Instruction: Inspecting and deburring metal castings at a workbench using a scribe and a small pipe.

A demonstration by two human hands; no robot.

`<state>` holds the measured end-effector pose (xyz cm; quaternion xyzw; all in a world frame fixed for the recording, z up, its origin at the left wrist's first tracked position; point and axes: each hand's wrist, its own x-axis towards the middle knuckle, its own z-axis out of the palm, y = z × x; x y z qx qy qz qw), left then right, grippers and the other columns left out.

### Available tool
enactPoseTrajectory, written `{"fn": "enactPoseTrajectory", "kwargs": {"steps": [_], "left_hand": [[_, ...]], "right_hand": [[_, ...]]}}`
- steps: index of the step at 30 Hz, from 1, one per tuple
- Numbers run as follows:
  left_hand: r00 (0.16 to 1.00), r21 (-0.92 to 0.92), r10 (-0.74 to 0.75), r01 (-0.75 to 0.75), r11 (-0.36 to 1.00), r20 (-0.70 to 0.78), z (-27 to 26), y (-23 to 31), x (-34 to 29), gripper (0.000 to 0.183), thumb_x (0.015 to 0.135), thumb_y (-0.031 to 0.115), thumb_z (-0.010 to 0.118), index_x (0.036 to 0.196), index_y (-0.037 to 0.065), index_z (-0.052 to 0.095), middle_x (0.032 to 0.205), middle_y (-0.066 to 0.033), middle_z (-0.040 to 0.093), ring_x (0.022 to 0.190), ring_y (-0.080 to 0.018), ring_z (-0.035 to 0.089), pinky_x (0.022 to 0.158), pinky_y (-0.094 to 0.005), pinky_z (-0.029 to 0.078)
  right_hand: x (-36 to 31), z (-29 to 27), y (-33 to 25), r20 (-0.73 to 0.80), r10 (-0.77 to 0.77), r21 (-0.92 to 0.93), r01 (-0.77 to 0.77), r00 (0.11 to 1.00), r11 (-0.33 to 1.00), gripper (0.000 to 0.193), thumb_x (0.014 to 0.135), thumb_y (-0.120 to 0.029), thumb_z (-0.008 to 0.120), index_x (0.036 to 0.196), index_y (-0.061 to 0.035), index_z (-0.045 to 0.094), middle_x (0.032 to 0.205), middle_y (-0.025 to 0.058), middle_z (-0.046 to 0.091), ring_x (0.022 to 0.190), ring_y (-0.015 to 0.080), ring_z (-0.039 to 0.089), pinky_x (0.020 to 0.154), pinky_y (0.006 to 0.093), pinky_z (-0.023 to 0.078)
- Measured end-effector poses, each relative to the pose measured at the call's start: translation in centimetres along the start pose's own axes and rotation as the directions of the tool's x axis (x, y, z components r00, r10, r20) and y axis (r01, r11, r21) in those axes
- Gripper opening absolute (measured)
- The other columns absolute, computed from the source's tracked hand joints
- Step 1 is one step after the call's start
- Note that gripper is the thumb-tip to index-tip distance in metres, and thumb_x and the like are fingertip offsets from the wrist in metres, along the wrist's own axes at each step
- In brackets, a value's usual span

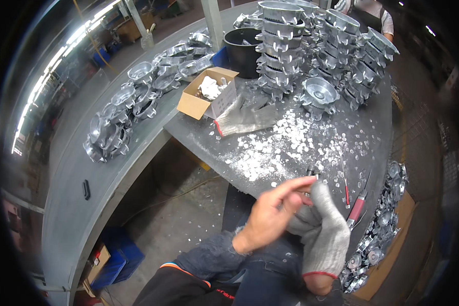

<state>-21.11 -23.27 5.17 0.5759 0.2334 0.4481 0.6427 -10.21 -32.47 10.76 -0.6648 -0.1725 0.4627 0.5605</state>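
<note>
My bare left hand (274, 210) reaches in from below, index finger stretched out and thumb partly bent. Its fingertips overlap the fingers of my right hand (325, 227), which wears a grey knit glove with a red cuff edge. The gloved fingers are curled, and what lies inside them is hidden. A small dark, cylinder-like piece (311, 171) with a bright metal part shows just beyond both hands' fingertips; whether either hand grips it is unclear. White flakes (270, 153) cover the dark tabletop (214, 148) ahead of them. An empty grey glove (247, 117) lies beyond the flakes.
Tall stacks of cast metal housings (280, 51) stand at the back, with a single housing (320, 94) in front. An open cardboard box (222, 99) and a black bucket (241, 48) are behind. Right lie a red-handled tool (357, 210) and a thin red-ended tool (347, 191). More housings (125, 102) line the left bench.
</note>
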Motion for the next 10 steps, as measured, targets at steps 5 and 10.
{"fn": "enactPoseTrajectory", "kwargs": {"steps": [5, 10], "left_hand": [[0.997, 0.289, -0.004, -0.017, 0.957, 0.071, -0.4, -2.1, -1.1, 0.031, 0.11, 0.028, 0.068, 0.114, -0.002, 0.072, 0.084, -0.0122, 0.071, 0.076, -0.0143, 0.068, 0.071, -0.0309, 0.053], [0.964, 0.526, 0.259, -0.253, 0.812, 0.064, 0.0, -1.5, 1.3, 0.024, 0.108, 0.022, 0.071, 0.102, -0.001, 0.077, 0.076, -0.0129, 0.073, 0.062, -0.0221, 0.07, 0.06, -0.0338, 0.053]], "right_hand": [[0.4, -1.7, 1.0, 0.139, 0.138, 0.311, -0.175, 0.981, 0.934, 0.044, 0.102, -0.023, 0.068, 0.14, -0.0034, 0.063, 0.123, 0.0144, 0.073, 0.101, 0.0269, 0.072, 0.082, 0.0433, 0.056], [1.0, -3.2, 6.1, 0.326, 0.253, 0.614, -0.408, 0.911, 0.676, 0.054, 0.101, -0.033, 0.074, 0.147, -0.0115, 0.055, 0.132, 0.0131, 0.068, 0.109, 0.0309, 0.068, 0.094, 0.0497, 0.054]]}}
